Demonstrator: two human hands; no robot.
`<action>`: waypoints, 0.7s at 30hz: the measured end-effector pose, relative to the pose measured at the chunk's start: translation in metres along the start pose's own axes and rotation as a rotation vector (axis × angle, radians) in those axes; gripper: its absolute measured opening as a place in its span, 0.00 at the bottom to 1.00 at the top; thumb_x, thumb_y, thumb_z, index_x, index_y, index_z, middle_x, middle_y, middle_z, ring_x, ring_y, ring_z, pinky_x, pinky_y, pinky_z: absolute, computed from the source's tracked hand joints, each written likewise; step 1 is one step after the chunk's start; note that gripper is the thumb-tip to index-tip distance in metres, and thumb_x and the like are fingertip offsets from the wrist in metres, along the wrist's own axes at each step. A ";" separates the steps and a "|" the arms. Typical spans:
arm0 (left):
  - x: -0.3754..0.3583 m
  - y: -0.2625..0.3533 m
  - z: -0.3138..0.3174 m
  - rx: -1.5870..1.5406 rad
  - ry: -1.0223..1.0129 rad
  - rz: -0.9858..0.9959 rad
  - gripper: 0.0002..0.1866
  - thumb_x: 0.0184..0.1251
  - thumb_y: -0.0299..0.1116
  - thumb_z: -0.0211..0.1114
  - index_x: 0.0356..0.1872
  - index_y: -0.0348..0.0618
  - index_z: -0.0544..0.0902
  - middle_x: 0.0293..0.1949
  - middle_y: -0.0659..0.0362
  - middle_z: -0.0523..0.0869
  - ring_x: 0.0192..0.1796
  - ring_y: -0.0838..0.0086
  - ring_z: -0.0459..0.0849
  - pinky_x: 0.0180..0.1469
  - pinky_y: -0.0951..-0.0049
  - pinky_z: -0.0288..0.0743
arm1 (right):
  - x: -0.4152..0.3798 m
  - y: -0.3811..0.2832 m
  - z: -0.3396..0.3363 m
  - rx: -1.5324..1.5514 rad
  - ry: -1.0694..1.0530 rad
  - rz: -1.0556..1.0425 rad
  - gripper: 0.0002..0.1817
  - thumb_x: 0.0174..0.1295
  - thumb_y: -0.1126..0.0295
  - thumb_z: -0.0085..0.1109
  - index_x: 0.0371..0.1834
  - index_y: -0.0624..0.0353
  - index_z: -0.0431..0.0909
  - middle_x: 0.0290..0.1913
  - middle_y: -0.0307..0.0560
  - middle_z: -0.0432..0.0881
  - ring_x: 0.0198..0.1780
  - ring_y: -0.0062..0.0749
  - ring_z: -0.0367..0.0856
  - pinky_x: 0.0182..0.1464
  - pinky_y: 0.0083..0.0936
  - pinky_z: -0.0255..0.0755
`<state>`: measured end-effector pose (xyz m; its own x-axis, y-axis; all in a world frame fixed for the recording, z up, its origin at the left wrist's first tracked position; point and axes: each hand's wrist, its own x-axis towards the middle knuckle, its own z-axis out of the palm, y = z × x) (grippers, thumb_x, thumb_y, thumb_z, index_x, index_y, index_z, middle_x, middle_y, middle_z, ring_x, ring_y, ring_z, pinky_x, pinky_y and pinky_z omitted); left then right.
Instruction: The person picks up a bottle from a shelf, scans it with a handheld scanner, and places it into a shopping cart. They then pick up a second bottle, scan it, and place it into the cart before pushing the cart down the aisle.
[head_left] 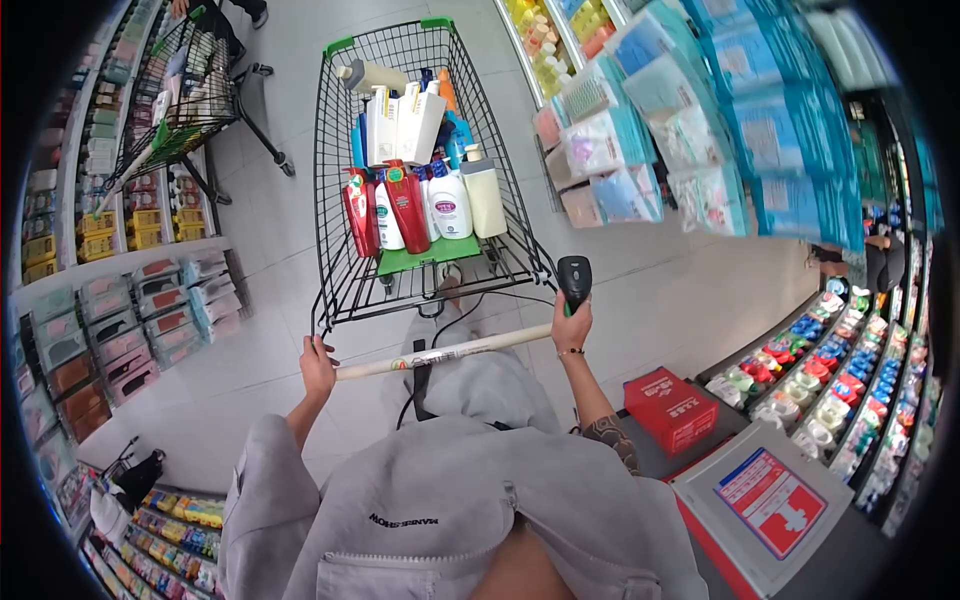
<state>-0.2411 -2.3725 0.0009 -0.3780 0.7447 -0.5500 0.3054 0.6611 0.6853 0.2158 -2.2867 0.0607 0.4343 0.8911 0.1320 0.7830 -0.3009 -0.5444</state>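
A wire shopping cart [335, 210] with green corner caps stands in front of me. Its pale handlebar [490, 345] runs across just ahead of my body. My left hand [318, 368] is closed around the bar's left end, by the frame. At the right end, my right hand [573, 328] is closed on a black handheld barcode scanner [573, 282] that points up, and it also rests against the bar. In the cart are red bottles [405, 205], a white bottle [449, 207], a cream pump bottle [485, 195] and white boxes [418, 125]. A black cable [460, 318] hangs below the handlebar.
Another cart [185, 100] stands at the left, with a person's hand near it. Hanging packs [770, 120] fill a rack on the right. Beside my right arm are a red box [670, 408] and a grey case [765, 500]. Stocked shelves [840, 370] line both sides.
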 end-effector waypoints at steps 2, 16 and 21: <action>0.014 0.015 0.006 -0.035 0.015 -0.021 0.19 0.76 0.44 0.40 0.37 0.35 0.68 0.25 0.50 0.83 0.20 0.65 0.83 0.20 0.68 0.73 | 0.028 -0.008 0.009 -0.017 -0.005 -0.001 0.25 0.58 0.57 0.61 0.48 0.68 0.71 0.36 0.63 0.79 0.39 0.59 0.78 0.41 0.43 0.71; 0.138 0.135 0.025 -0.071 -0.023 -0.031 0.17 0.76 0.43 0.41 0.36 0.37 0.66 0.26 0.52 0.84 0.20 0.64 0.84 0.23 0.66 0.74 | 0.229 -0.078 0.072 -0.247 -0.158 0.081 0.29 0.60 0.48 0.56 0.51 0.63 0.68 0.42 0.61 0.79 0.46 0.58 0.77 0.45 0.46 0.71; 0.192 0.169 0.011 -0.012 0.011 0.050 0.18 0.76 0.44 0.42 0.36 0.36 0.68 0.26 0.52 0.84 0.20 0.65 0.84 0.21 0.68 0.74 | 0.260 -0.120 0.096 -0.287 -0.108 0.094 0.28 0.60 0.49 0.56 0.51 0.64 0.68 0.42 0.61 0.79 0.45 0.57 0.78 0.44 0.46 0.71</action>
<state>-0.2522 -2.1163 0.0055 -0.3722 0.7758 -0.5096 0.3134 0.6218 0.7177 0.1916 -1.9859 0.0807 0.4733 0.8809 -0.0050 0.8419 -0.4540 -0.2919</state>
